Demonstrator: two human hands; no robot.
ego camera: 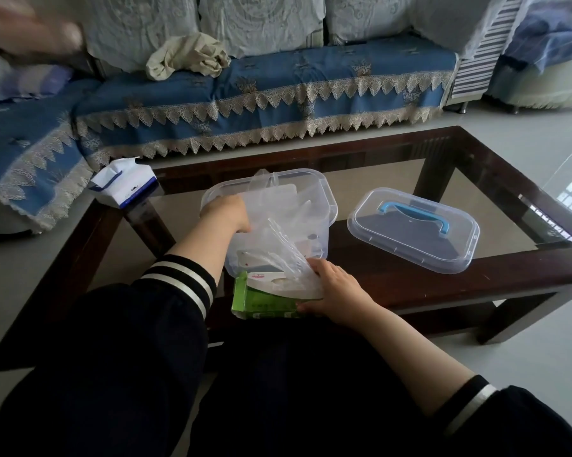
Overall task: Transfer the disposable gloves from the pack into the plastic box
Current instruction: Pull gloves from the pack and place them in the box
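Head view: left hand [226, 212] grips clear disposable gloves [278, 225] over the plastic box [324, 199] on the glass tabletop [393, 173]; right hand [335, 290] holds the green pack [261, 301] at the near edge, lid [413, 230] lying right.

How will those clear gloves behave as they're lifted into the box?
Probably floppy: the gloves drape in loose folds between the pack and the box. Likely very light, being thin, see-through film. Possibly slippery, so they may slide from the left hand.
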